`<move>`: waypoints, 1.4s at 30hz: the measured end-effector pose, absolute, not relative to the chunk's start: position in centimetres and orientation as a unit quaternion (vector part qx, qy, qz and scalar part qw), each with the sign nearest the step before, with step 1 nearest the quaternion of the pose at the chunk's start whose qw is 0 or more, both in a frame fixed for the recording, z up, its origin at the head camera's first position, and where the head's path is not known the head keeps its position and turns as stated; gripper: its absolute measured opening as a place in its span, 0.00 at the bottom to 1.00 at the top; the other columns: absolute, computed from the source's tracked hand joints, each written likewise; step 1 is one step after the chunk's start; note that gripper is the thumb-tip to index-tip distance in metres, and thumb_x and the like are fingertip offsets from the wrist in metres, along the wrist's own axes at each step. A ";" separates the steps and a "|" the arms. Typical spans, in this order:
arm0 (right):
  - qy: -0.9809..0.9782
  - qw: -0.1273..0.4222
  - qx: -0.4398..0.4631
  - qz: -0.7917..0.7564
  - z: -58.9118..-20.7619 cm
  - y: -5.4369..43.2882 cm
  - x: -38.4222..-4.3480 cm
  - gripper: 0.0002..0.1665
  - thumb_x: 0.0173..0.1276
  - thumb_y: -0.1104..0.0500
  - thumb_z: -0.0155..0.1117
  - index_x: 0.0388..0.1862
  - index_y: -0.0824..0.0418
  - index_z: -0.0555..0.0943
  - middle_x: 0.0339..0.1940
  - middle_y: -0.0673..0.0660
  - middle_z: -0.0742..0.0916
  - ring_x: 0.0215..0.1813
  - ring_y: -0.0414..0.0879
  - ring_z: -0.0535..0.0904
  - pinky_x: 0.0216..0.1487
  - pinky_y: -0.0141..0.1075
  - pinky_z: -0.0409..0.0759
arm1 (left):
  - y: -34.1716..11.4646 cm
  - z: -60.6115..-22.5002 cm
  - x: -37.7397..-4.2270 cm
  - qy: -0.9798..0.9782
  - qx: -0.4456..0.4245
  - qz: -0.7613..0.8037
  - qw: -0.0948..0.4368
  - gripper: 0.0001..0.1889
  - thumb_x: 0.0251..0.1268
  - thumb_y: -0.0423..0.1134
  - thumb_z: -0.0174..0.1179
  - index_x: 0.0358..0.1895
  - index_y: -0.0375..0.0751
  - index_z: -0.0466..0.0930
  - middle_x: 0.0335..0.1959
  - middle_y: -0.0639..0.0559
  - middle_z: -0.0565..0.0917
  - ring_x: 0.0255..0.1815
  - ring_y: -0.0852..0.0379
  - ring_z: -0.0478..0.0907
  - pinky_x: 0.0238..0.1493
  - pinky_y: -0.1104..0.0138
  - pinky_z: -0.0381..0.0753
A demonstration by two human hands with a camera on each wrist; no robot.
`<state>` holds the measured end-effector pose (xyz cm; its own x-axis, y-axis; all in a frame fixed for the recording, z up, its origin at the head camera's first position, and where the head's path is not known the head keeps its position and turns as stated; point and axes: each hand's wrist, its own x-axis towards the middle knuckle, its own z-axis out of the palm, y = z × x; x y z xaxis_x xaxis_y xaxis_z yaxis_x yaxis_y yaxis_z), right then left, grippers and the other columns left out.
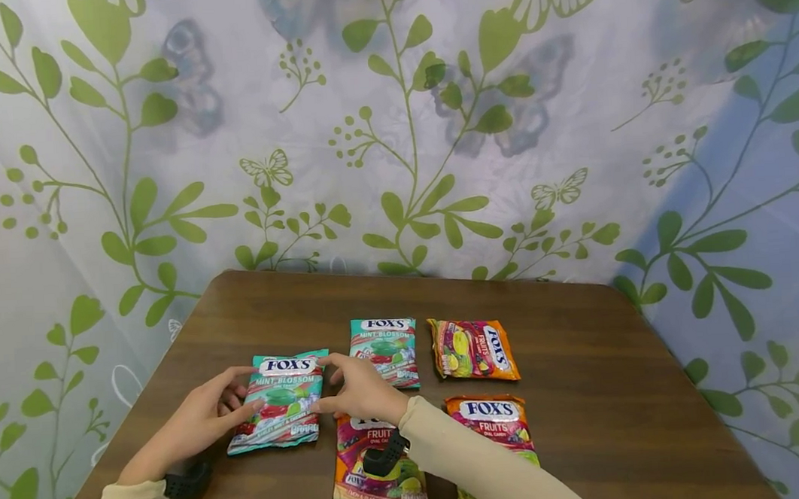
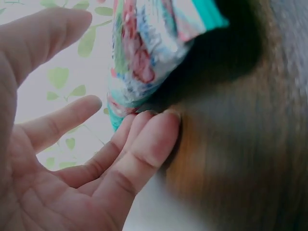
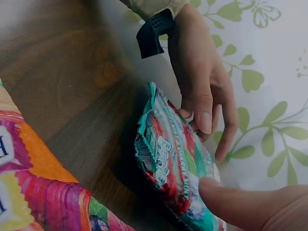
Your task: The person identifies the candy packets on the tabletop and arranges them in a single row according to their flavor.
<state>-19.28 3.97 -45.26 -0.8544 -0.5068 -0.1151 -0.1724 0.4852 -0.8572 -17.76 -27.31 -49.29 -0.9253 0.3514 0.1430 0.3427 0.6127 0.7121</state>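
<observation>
A teal FOX'S Mint Blossom candy bag [image 1: 281, 399] lies on the left of the table, between the two hands. My left hand [image 1: 198, 418] is at its left edge, thumb apart from the loosely bent fingers. In the left wrist view, the fingertips are right at the bottom of the bag [image 2: 144, 53]. My right hand [image 1: 366, 391] reaches across to the bag's right edge, thumb and forefinger spread along it. From the right wrist, its thumb [image 3: 250, 202] overlaps the bag [image 3: 175, 159], with the left hand [image 3: 204, 82] on the far side.
A second Mint Blossom bag [image 1: 405, 355] lies behind the right hand. An orange-and-purple FOX'S Fruits bag [image 1: 469, 347] is right of it. Two more Fruits bags, one [image 1: 378, 484] under the right wrist and another [image 1: 493, 425], lie nearer, partly covered by the right arm.
</observation>
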 end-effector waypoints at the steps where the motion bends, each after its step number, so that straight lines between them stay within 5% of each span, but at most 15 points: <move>1: 0.839 0.183 -0.196 -0.474 -45.4 3.8 -19.3 0.40 0.73 0.59 0.80 0.80 0.61 0.75 0.59 0.67 0.84 0.32 0.49 0.90 0.34 0.36 0.85 | -27.3 -49.4 -17.8 0.898 0.194 0.394 0.002 0.27 0.76 0.45 0.73 0.70 0.37 0.78 0.44 0.53 0.81 0.37 0.65 0.79 0.36 0.68 0.83; 7: 0.827 0.174 -0.182 -0.503 -45.9 2.7 -19.1 0.34 0.74 0.66 0.77 0.77 0.63 0.77 0.55 0.67 0.83 0.29 0.56 0.90 0.33 0.37 0.88 | -27.1 -49.7 -17.5 0.898 0.178 0.401 0.002 0.26 0.76 0.46 0.73 0.69 0.37 0.79 0.41 0.54 0.80 0.35 0.65 0.80 0.35 0.67 0.82; 13: 0.837 0.144 -0.187 -0.493 -46.2 1.7 -18.8 0.34 0.73 0.67 0.77 0.75 0.67 0.78 0.49 0.65 0.85 0.27 0.52 0.89 0.32 0.34 0.86 | -27.0 -49.9 -17.2 0.891 0.172 0.419 0.003 0.28 0.75 0.45 0.74 0.70 0.36 0.78 0.41 0.53 0.81 0.34 0.64 0.80 0.35 0.67 0.82; 19: 0.855 0.116 -0.203 -0.462 -46.4 1.0 -18.7 0.34 0.72 0.64 0.80 0.74 0.69 0.79 0.46 0.60 0.85 0.29 0.40 0.85 0.46 0.31 0.83 | -27.0 -50.1 -17.0 0.888 0.169 0.428 -0.008 0.27 0.74 0.42 0.75 0.69 0.35 0.78 0.41 0.52 0.80 0.32 0.63 0.79 0.33 0.67 0.81; 26: 0.874 0.101 -0.201 -0.431 -46.8 0.8 -18.7 0.36 0.70 0.61 0.82 0.73 0.68 0.80 0.49 0.59 0.83 0.43 0.42 0.73 0.42 0.33 0.76 | -27.0 -50.0 -16.9 0.881 0.149 0.448 0.005 0.28 0.73 0.43 0.76 0.70 0.37 0.78 0.44 0.50 0.80 0.37 0.61 0.80 0.33 0.67 0.82; 31: 0.878 0.094 -0.192 -0.428 -47.3 0.7 -18.6 0.37 0.68 0.61 0.83 0.73 0.67 0.80 0.54 0.59 0.83 0.47 0.45 0.75 0.47 0.34 0.80 | -27.0 -50.0 -17.0 0.878 0.140 0.457 0.009 0.28 0.73 0.43 0.76 0.70 0.37 0.78 0.46 0.49 0.80 0.42 0.61 0.81 0.35 0.66 0.85; 42: 0.871 0.079 -0.173 -0.453 -47.4 0.6 -18.8 0.37 0.66 0.65 0.84 0.72 0.68 0.80 0.50 0.60 0.81 0.34 0.36 0.77 0.38 0.27 0.81 | -27.0 -49.8 -17.8 0.867 0.153 0.474 0.020 0.30 0.73 0.41 0.76 0.72 0.36 0.77 0.48 0.46 0.80 0.43 0.59 0.83 0.36 0.65 0.86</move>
